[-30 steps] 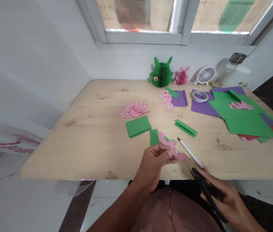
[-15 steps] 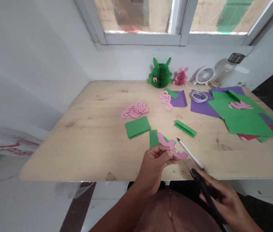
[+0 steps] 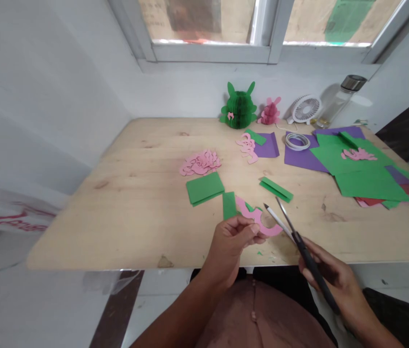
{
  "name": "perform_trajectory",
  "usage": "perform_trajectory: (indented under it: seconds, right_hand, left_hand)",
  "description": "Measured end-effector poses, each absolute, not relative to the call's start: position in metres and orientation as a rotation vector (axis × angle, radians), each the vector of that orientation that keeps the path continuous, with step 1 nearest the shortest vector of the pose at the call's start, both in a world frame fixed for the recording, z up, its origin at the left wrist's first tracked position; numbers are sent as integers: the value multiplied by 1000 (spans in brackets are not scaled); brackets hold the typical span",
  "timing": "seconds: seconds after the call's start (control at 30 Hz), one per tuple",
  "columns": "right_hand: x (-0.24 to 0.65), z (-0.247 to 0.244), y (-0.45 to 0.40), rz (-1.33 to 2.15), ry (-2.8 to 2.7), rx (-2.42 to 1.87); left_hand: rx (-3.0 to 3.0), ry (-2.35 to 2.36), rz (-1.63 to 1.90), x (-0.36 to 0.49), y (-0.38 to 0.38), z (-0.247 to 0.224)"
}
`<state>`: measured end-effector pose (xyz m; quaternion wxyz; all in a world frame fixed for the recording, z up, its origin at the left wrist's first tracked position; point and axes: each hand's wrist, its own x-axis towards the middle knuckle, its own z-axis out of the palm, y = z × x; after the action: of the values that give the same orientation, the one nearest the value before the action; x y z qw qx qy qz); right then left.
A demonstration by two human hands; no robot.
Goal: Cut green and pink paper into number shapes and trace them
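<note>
My left hand [image 3: 230,249] pinches a curvy pink paper cut-out [image 3: 271,231] between thumb and fingers, just above the table's front edge. In my right hand [image 3: 331,275] is a pair of black-handled scissors [image 3: 310,261], its blades pointing up and away from me, to the right of the cut-out and apart from it. A white pencil [image 3: 279,221] with a dark tip lies behind the scissors, partly covered by them. Beyond my left hand are a small green paper piece [image 3: 229,205] and a folded green paper [image 3: 205,188]. A narrow folded green strip [image 3: 276,189] lies farther right.
A heap of pink cut-outs [image 3: 200,163] lies mid-table, with more pink pieces [image 3: 248,149] by purple paper [image 3: 268,145]. Tape rolls [image 3: 297,141] and green sheets [image 3: 374,183] are at right. Along the wall stand green [image 3: 239,110] and pink paper figures [image 3: 270,112], a fan [image 3: 306,109] and a bottle [image 3: 342,99].
My right hand has raised and turned the scissors, so their blades now show beyond the pencil. The left hand keeps hold of the pink cut-out, which is tilted slightly differently. The view has shifted slightly.
</note>
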<state>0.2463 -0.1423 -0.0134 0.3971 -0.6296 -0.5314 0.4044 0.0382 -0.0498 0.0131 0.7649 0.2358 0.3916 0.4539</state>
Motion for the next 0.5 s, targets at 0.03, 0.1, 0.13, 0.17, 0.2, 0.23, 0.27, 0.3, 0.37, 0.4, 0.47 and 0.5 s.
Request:
perform_trajectory:
  seconds: [0.03, 0.1, 0.13, 0.17, 0.2, 0.23, 0.27, 0.3, 0.37, 0.4, 0.47, 0.5]
  right_hand:
    - [241, -12, -138, 979, -1307, -1579]
    - [228, -9, -128, 903, -1249, -1496]
    - [221, -7, -123, 872, -1225, -1449]
    - [213, -6, -118, 853, -1209, -1414]
    - [206, -5, -114, 835, -1192, -1399]
    - [198, -4, -110, 816, -1173, -1400]
    - [192, -4, -106, 793, -1153, -1396]
    - [187, -3, -103, 778, -1130, -1397]
    - [179, -2, -99, 762, -1086, -1395]
    - [177, -1, -97, 762, -1070, -1395]
    - [174, -1, -95, 765, -1052, -1390]
    - [173, 0, -94, 763, -1048, -1385]
  left_hand:
    - [515, 858, 984, 39, -50, 13]
    - [515, 870, 981, 40, -52, 12]
    - [514, 873, 977, 40, -53, 12]
    - [511, 874, 975, 41, -54, 11]
    - [510, 873, 974, 42, -55, 10]
    - [511, 869, 972, 42, -55, 10]
    - [515, 865, 969, 42, -56, 9]
    - [518, 862, 967, 43, -57, 8]
    - [520, 863, 965, 43, -58, 7]
    - [516, 865, 964, 43, -59, 7]
    - [499, 864, 966, 43, -59, 7]
    - [491, 860, 967, 43, -59, 7]
